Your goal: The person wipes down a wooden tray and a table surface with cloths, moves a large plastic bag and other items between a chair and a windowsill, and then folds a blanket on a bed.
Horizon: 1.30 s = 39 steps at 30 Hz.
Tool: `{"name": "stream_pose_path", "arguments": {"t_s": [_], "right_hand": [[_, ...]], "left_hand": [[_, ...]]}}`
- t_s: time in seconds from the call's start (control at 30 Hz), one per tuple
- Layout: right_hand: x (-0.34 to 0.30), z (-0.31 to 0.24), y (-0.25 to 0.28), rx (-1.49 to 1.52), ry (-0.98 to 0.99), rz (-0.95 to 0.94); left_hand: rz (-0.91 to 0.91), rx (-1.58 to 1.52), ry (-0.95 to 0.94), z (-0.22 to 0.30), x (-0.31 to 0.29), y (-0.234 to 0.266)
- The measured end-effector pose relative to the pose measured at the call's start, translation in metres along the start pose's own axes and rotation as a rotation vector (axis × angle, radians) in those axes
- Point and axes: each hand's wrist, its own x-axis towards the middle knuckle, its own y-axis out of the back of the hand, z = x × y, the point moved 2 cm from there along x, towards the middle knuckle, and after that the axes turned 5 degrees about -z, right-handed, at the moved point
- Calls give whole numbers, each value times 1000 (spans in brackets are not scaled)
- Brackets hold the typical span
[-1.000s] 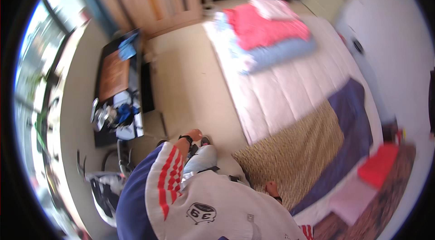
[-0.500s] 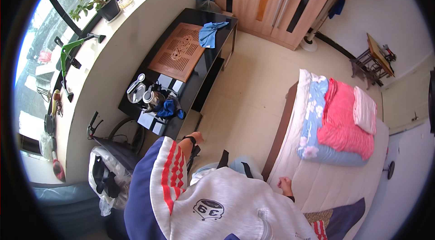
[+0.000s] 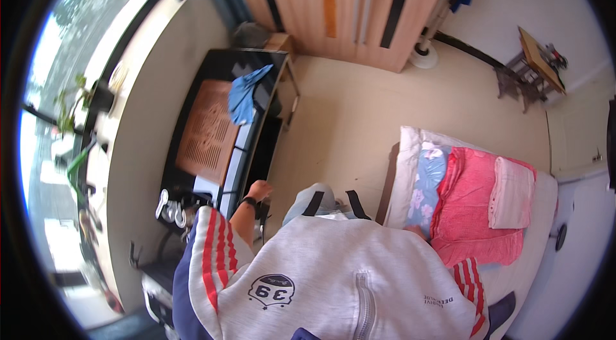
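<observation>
My left hand (image 3: 259, 191), with a dark band at its wrist, hangs beside the long side of a black low table (image 3: 221, 65). Its fingers look loosely bent and apart, and nothing shows in them. On the table lie a carved brown tea tray (image 3: 206, 131) and a blue cloth (image 3: 242, 99). White-handled utensils (image 3: 170, 207) stand at its near end. Only a small part of my right hand (image 3: 417, 231) shows past my grey jacket, by the near left edge of the bed; its fingers are hidden.
Folded pink bedding (image 3: 471, 202) lies on the bed at the right. A wooden wardrobe (image 3: 346, 6) stands ahead, and a small wooden table (image 3: 539, 61) at the far right. A potted plant (image 3: 101, 97) and a green-framed object (image 3: 78, 163) sit on the windowsill.
The view has shifted forward and turned, bringing the wardrobe and bedding closer. My right hand has slipped mostly behind my jacket. My left hand is now farther along the table.
</observation>
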Motion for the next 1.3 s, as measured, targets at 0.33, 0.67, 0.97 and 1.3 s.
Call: {"name": "stream_pose_path", "arguments": {"t_s": [0.33,0.67,0.97,1.3], "right_hand": [[166,100,248,1250,-550,489],[191,132,218,1553,-959,275],[214,290,285,1480,-1086,471],[128,629,494,1560,-1106,1145]], "left_hand": [[-798,928,-90,148,232,37],[-497,1314,-512,725,528,-118],[-832,1045,-858,1001,605,-369],[-1041,1448,-388,1114,699,-416]]}}
